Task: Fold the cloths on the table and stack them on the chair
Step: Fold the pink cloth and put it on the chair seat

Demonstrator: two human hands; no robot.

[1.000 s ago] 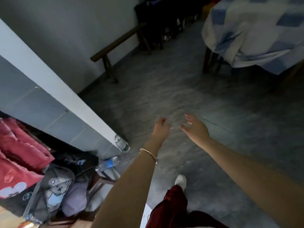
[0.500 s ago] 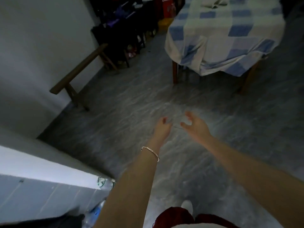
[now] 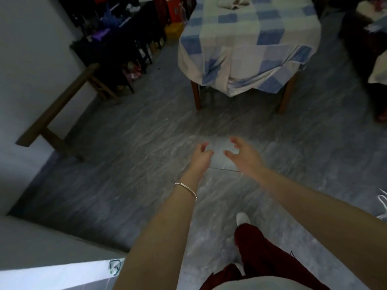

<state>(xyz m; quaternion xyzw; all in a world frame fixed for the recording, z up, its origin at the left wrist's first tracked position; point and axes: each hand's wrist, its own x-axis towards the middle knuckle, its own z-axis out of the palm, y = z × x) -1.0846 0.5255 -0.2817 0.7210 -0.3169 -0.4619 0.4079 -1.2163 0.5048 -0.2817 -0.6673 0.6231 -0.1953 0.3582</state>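
Note:
A table (image 3: pixel 247 49) draped in a blue-and-white checked tablecloth stands ahead across the grey floor. A pale crumpled cloth (image 3: pixel 232 2) lies on its far end, partly cut off by the top edge. My left hand (image 3: pixel 201 156) and my right hand (image 3: pixel 240 153) reach out in front of me over the floor, a little apart, fingers loosely curled and holding nothing. A thin bangle sits on my left wrist. No chair is plainly visible.
A long wooden bench (image 3: pixel 60 109) stands along the white wall on the left. Dark furniture with clutter (image 3: pixel 117 38) fills the back left corner. A white partition edge (image 3: pixel 54 273) is at lower left. My white shoe (image 3: pixel 243 218) and red trousers show below.
The view has swung away from the pile of clothes at lower left and towards the table, which now looks closer. Both hands stay stretched out and hold nothing.

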